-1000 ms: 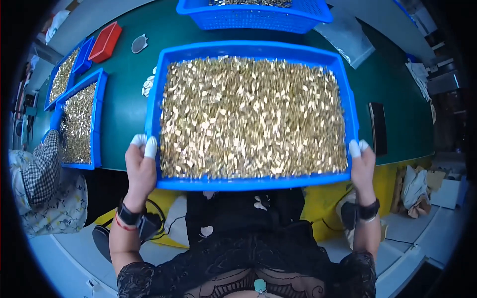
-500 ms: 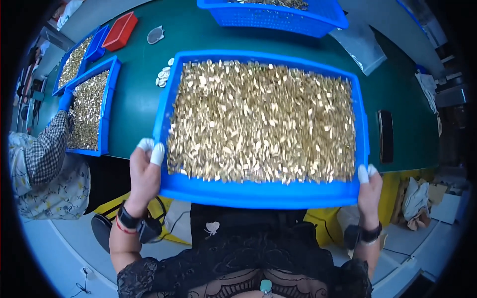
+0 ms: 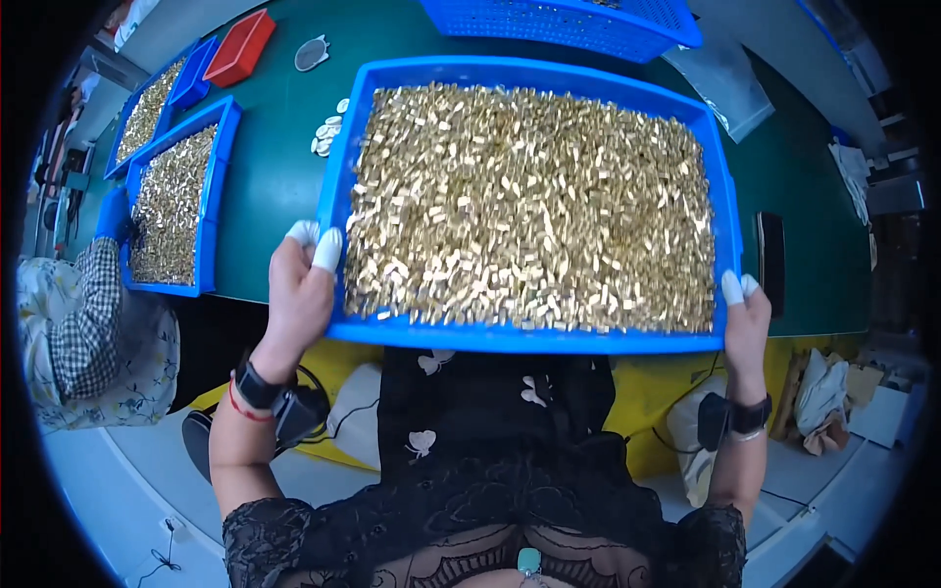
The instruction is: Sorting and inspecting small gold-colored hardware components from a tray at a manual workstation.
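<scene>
A wide blue plastic tray (image 3: 510,338) is held between my two hands, over the near side of the green table. Small shiny gold-coloured metal pieces (image 3: 529,206) cover nearly its whole floor. My left hand (image 3: 302,284) grips the tray's left rim near its front corner, thumb on top. At the front right corner, my right hand (image 3: 747,318) grips the opposite rim the same way. White finger cots cover some fingertips on both hands. The fingers beneath the tray are hidden.
On the green table (image 3: 265,196) lie white round pieces (image 3: 326,135), a grey disc (image 3: 312,54), a red bin (image 3: 240,49) and a dark flat object (image 3: 771,260). A blue basket (image 3: 569,29) stands behind. Left, a co-worker's blue-gloved hand (image 3: 115,216) touches another filled tray (image 3: 208,216).
Both my hands have moved the tray away from my body and slightly right. The gold pieces have spread toward its front edge. The co-worker's gloved hand has shifted slightly.
</scene>
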Tool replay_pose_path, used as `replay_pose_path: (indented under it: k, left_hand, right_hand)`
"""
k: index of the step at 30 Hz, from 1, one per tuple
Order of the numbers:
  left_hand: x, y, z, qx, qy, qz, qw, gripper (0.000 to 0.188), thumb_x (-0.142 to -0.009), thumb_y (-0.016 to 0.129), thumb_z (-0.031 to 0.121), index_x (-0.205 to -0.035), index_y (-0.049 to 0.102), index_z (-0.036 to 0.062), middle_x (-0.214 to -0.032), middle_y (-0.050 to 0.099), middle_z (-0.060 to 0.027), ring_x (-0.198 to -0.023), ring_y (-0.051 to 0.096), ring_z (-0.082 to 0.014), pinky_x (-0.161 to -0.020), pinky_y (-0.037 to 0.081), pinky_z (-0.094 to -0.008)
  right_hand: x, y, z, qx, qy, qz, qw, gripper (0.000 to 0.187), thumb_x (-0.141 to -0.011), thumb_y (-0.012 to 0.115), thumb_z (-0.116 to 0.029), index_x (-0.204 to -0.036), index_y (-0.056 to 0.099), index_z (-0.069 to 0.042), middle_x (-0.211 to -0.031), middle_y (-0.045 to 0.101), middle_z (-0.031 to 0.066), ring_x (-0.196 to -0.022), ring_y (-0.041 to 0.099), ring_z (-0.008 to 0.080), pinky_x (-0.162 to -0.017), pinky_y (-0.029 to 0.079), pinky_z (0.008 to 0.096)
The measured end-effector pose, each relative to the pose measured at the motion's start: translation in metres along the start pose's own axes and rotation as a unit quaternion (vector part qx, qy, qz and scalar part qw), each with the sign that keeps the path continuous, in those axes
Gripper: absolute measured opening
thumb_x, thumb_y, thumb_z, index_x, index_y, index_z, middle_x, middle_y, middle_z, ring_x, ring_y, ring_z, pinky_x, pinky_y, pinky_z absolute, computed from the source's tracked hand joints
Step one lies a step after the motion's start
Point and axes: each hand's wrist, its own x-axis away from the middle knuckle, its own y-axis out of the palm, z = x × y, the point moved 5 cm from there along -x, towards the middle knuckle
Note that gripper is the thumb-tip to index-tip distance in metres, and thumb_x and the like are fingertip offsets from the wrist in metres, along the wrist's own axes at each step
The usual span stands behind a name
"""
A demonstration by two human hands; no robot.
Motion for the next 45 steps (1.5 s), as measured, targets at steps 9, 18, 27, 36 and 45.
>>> replay_pose_path:
  k: [9, 18, 27, 36, 45]
  left_hand:
    - [0.018, 0.003, -0.011, 0.061, -0.035, 0.002, 0.998, 0.010, -0.094, 0.054, 0.009, -0.086, 0.050, 0.0045, -0.067, 0.045, 0.0080, -0.059, 0.036, 0.0015, -0.050, 0.026, -0.0185]
    - [0.007, 0.007, -0.013, 0.074, -0.038, 0.020, 0.996, 0.011, -0.094, 0.053, 0.009, -0.085, 0.049, 0.0051, -0.068, 0.045, 0.0080, -0.060, 0.037, 0.0010, -0.051, 0.028, -0.0176]
    - [0.016, 0.009, -0.020, 0.084, -0.075, 0.017, 0.994, 0.009, -0.091, 0.057, 0.011, -0.086, 0.052, 0.0056, -0.071, 0.049, 0.0061, -0.064, 0.042, -0.0010, -0.054, 0.034, -0.0190]
    - [0.016, 0.002, -0.018, 0.111, -0.101, 0.040, 0.988, 0.010, -0.089, 0.061, 0.011, -0.087, 0.054, 0.0047, -0.067, 0.051, 0.0064, -0.058, 0.042, -0.0001, -0.050, 0.034, -0.0182]
    - [0.012, 0.001, -0.016, 0.170, -0.114, 0.053, 0.977, 0.011, -0.087, 0.064, 0.012, -0.089, 0.057, 0.0034, -0.071, 0.055, 0.0054, -0.061, 0.047, 0.0003, -0.052, 0.037, -0.0177]
  right_hand:
    - [0.027, 0.015, 0.020, -0.028, 0.030, 0.010, 0.999, 0.010, -0.095, 0.054, -0.014, -0.087, 0.055, -0.008, -0.078, 0.050, -0.0091, -0.068, 0.041, -0.0008, -0.059, 0.033, 0.0174]
    - [0.018, 0.018, 0.024, -0.034, 0.037, 0.032, 0.998, 0.009, -0.095, 0.054, -0.013, -0.089, 0.056, -0.008, -0.080, 0.051, -0.0084, -0.071, 0.041, -0.0003, -0.061, 0.034, 0.0175]
    - [0.023, 0.013, 0.030, -0.062, 0.004, 0.030, 0.998, 0.010, -0.095, 0.053, -0.010, -0.086, 0.054, -0.005, -0.081, 0.050, -0.0062, -0.075, 0.042, 0.0027, -0.064, 0.036, 0.0198]
    - [0.023, 0.013, 0.037, -0.037, -0.034, 0.077, 0.996, 0.020, -0.094, 0.054, -0.011, -0.077, 0.044, -0.007, -0.075, 0.042, -0.0060, -0.069, 0.036, 0.0038, -0.058, 0.031, 0.0225]
    - [0.016, -0.001, 0.058, -0.051, -0.022, 0.077, 0.996, 0.022, -0.097, 0.051, -0.016, -0.077, 0.045, -0.008, -0.074, 0.044, -0.0052, -0.069, 0.039, 0.0046, -0.060, 0.035, 0.0224]
